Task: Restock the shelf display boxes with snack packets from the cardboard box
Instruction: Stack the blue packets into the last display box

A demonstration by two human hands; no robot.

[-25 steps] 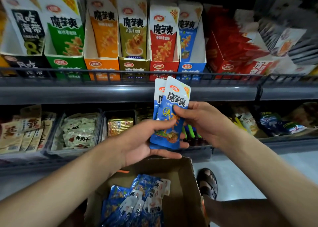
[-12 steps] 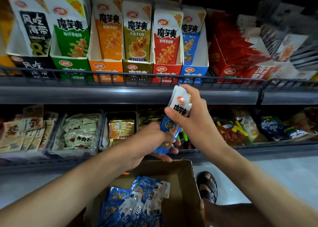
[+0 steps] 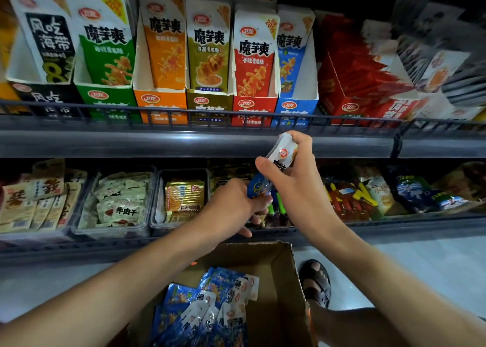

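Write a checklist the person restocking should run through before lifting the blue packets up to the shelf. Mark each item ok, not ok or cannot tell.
1. Right-hand grip holds the top of the blue packets: ok.
2. Left-hand grip steadies their lower end: ok.
3. Blue display box has room: ok, bare inner wall shows.
4. Packets raised above the shelf rail: not ok, they are below it.
5. Packets all face one way: cannot tell, the hands cover them.
6. Cardboard box holds spare packets: ok.
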